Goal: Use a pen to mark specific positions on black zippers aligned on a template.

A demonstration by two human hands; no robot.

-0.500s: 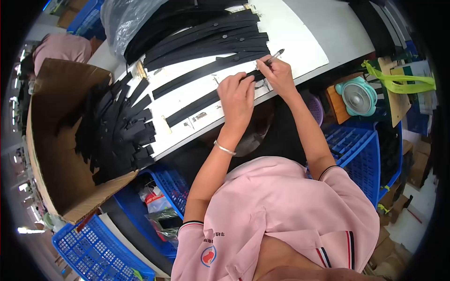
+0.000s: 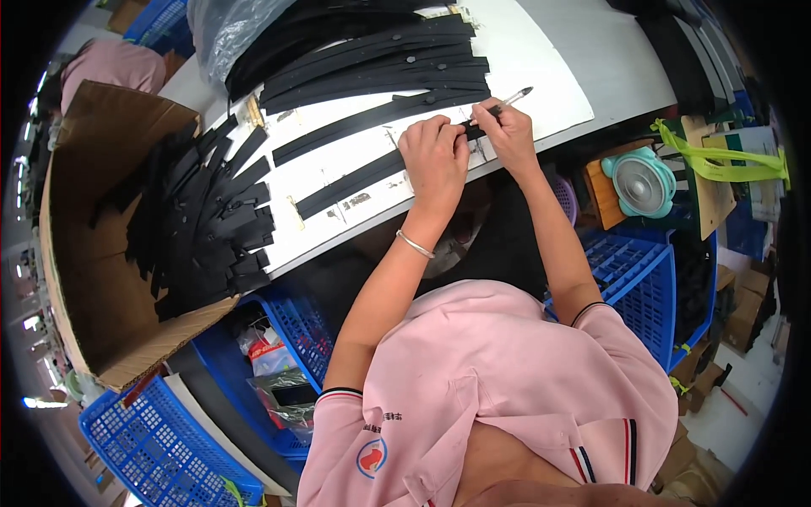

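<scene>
Pressing down on a long black strip [image 2: 355,179], the left hand [image 2: 435,156] lay palm down with its fingers curled together over the strip's right end, pinning it to the white tabletop [image 2: 541,63]. The right hand [image 2: 508,127] sat just beside it, fingers pinched shut around a pen [image 2: 512,99] whose silvery tip pointed up and to the right, away from the person. The strip ran slantwise across the white sheet, flat and matte, with a second loose strip [image 2: 363,122] lying parallel above it. Farther up, a stack of like black strips [image 2: 372,63] lay fanned across the tabletop. At the left, an open brown cardboard box [image 2: 84,253] held a heap of shorter black pieces [image 2: 203,228] spilling over its edge. Blue plastic crates [image 2: 642,279] stood below the tabletop at right and lower left. A round teal fan [image 2: 639,182] sat on a small wooden stand at the right, near a yellow-green strap [image 2: 718,156].
</scene>
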